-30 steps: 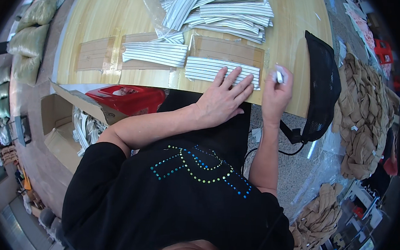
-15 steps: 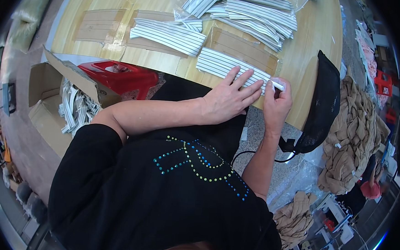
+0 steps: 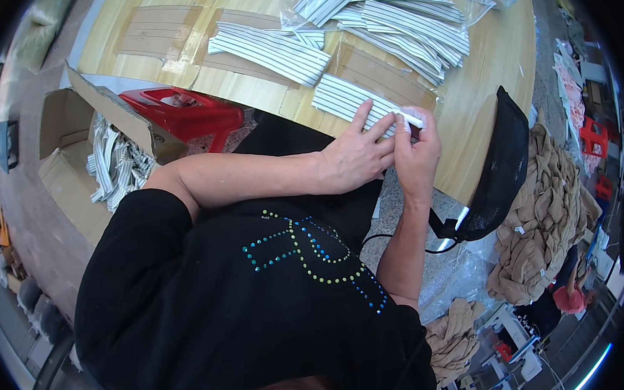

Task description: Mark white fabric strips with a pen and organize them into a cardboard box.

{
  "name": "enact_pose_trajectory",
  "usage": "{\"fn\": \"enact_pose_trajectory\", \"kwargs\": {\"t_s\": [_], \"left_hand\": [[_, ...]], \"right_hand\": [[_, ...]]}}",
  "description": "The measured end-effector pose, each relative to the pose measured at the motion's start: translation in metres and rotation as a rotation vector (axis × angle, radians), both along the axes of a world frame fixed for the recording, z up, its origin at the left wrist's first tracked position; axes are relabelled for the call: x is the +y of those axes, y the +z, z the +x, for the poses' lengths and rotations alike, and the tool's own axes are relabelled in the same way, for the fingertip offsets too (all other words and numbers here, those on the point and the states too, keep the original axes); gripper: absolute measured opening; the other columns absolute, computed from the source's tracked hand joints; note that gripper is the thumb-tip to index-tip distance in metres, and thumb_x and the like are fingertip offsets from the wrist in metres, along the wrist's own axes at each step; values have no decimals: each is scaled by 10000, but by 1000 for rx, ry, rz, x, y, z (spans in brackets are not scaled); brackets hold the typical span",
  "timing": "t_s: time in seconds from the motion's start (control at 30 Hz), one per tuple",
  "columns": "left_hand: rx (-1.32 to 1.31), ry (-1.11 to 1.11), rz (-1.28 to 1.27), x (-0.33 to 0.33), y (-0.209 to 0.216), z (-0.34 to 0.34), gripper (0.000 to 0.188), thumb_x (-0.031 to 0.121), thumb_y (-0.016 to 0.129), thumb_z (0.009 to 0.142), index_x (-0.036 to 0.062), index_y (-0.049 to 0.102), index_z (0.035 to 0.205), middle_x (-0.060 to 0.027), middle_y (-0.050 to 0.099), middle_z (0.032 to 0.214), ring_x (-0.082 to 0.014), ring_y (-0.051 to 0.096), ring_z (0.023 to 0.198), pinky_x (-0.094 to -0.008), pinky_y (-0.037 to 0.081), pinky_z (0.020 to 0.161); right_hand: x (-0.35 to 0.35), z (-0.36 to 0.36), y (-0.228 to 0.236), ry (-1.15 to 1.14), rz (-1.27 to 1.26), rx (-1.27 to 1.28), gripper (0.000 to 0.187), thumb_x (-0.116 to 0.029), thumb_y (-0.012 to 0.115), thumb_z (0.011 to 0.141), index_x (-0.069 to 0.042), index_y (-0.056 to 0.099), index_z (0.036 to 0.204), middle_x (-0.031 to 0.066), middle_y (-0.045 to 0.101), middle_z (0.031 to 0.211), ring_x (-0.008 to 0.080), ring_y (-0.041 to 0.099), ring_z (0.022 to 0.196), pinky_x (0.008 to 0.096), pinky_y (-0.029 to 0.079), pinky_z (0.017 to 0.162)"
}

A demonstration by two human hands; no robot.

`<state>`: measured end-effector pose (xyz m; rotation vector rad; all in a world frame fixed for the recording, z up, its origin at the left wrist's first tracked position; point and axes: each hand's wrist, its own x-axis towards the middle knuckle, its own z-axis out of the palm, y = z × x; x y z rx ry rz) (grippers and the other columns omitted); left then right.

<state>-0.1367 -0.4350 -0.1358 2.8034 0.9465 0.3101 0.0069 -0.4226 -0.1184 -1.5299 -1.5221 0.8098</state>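
Over there, brown cloth [image 3: 543, 216] lies heaped past a black mesh panel [image 3: 501, 171], and I spot a red stool [image 3: 220, 116] (partly hidden).

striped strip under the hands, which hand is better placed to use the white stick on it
Right, most likely: the right hand pinches the white stick over the right part of the striped strip, while the left hand rests its fingers on it, seemingly steadying it.
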Motion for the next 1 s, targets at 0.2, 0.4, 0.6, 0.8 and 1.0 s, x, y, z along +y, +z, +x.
{"fn": "enact_pose_trajectory", "kwargs": {"t_s": [0.2, 0.4, 0.6, 0.8, 1.0], "left_hand": [[-22, 7, 57, 0, -5, 1, 367, 312, 605, 839, 109, 658, 1140, -103, 542, 1243, -356, 305, 1369, -706, 195, 1058], [-2, 18, 106, 0, -13, -1, 365, 295, 566, 861, 112, 654, 1164, -121, 538, 1290, -368, 323, 1364, -720, 168, 1060], [71, 67, 101, -4, -20, 9, 420, 282, 541, 873, 72, 616, 1229, -183, 503, 1359, -411, 370, 1337, -734, 165, 1055], [-48, 62, 137, 3, -16, 4, 407, 272, 556, 860, 86, 631, 1215, -175, 511, 1348, -400, 370, 1338, -739, 165, 1051], [-395, 68, 14, 31, -5, 0, 198, 142, 588, 783, 118, 661, 966, -58, 558, 1015, -242, 510, 1053, -468, 386, 925]], "right_hand": [[7, -4, 2, 53, 36, -128, 128, -72, 639, 898, 6, 611, 995, 84, 630, 925, 177, 597, 815, 296, 491, 711], [11, -40, 26, -22, -116, 7, 152, -74, 657, 865, 13, 624, 985, 128, 637, 910, 247, 630, 744, 328, 509, 664], [20, -44, 8, 157, -16, -44, 169, -87, 656, 867, 6, 634, 1006, 145, 643, 930, 256, 648, 766, 338, 519, 680], [31, -44, 19, 104, -100, -225, 121, -80, 643, 883, -1, 642, 975, 132, 642, 878, 222, 631, 747, 337, 498, 654], [87, 14, 13, -219, 415, -27, 298, -41, 605, 907, -66, 601, 1204, 36, 629, 843, 134, 578, 732, 307, 488, 694]]}}
